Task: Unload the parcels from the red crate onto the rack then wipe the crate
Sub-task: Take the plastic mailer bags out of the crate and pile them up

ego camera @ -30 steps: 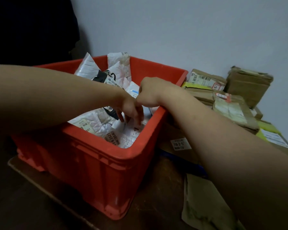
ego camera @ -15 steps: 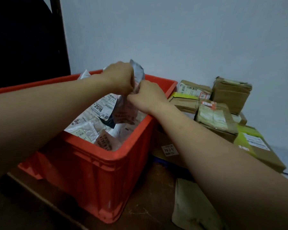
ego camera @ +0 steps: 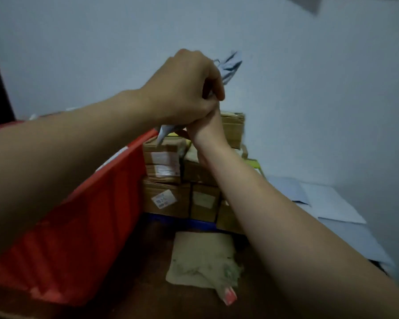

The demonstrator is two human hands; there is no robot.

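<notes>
Head view: the left hand (ego camera: 187,88) is closed in a fist around a crumpled grey plastic parcel (ego camera: 231,65), held above the far right corner of the red crate (ego camera: 90,215). The parcel's ends stick out above and below the fist. The right hand (ego camera: 205,126) is tucked directly under the left and touches it; its fingers are hidden, so its grip cannot be told. The crate sits on the dark counter (ego camera: 148,295). Just beside it, stacked cardboard boxes (ego camera: 166,199) stand against the wall (ego camera: 309,100). A brown paper envelope (ego camera: 200,259) lies in front of them, with pale sheets (ego camera: 327,203) to the right.
</notes>
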